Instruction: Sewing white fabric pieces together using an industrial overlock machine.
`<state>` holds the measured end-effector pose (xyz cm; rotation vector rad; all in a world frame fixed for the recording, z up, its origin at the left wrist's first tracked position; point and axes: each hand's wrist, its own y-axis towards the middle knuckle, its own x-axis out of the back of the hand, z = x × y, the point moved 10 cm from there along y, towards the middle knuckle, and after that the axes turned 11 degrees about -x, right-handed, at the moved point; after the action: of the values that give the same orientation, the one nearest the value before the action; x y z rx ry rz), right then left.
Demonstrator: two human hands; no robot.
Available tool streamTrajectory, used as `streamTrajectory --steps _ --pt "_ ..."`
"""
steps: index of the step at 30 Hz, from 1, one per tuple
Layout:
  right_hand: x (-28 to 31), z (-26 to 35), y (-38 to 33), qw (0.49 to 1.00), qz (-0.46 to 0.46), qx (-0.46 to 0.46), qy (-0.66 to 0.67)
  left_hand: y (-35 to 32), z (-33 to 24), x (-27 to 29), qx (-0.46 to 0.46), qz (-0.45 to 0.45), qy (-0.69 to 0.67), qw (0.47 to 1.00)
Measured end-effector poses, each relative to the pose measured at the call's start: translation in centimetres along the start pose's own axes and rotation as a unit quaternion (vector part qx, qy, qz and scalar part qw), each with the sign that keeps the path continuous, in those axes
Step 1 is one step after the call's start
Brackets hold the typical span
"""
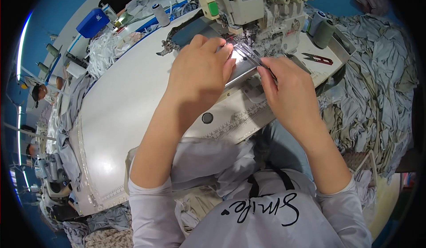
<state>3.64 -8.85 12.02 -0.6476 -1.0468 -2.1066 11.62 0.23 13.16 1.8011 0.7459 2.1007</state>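
Observation:
An overlock sewing machine (pixel 253 15), off-white with lint over its lower front, stands at the far side of the white table. Its lamp lights a shiny metal plate (pixel 242 72) beneath the needle area. My left hand (pixel 199 66) lies at the plate's left side, fingers bent and drawn together; what they hold, if anything, is hidden. From the right, my right hand (pixel 290 88) reaches the plate with thumb and forefinger pinched. A thin dark thing shows at those fingertips, too small to name.
Red-handled thread snips (pixel 317 59) lie right of the machine, near a green thread cone (pixel 324 34). Grey fabric (pixel 372 79) is heaped at the right. Another thread cone (pixel 160 15) stands at the table's far edge. Grey cloth (pixel 208 159) covers my lap. Other people sit at machines beyond.

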Motion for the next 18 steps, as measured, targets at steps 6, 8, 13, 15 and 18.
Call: streamTrajectory --steps 6,8,13,15,18 --pt "-0.8 0.6 0.2 1.0 0.002 0.016 0.012 -0.5 -0.6 1.1 0.007 0.019 -0.006 1.0" --pt "-1.3 1.1 0.2 1.0 0.011 0.018 0.022 -0.7 -0.5 1.5 0.022 0.044 -0.005 0.999" --pt "-2.5 2.8 -0.3 0.998 0.031 0.052 0.019 -1.7 0.7 2.2 0.09 0.107 0.047 0.989" --pt "-2.5 3.7 -0.8 0.997 0.035 0.071 0.013 -1.7 1.3 4.2 0.134 0.04 0.097 0.985" --pt "-3.3 6.4 -2.9 0.982 0.088 0.163 0.024 -0.3 0.3 3.9 -0.004 -0.044 -0.055 0.997"
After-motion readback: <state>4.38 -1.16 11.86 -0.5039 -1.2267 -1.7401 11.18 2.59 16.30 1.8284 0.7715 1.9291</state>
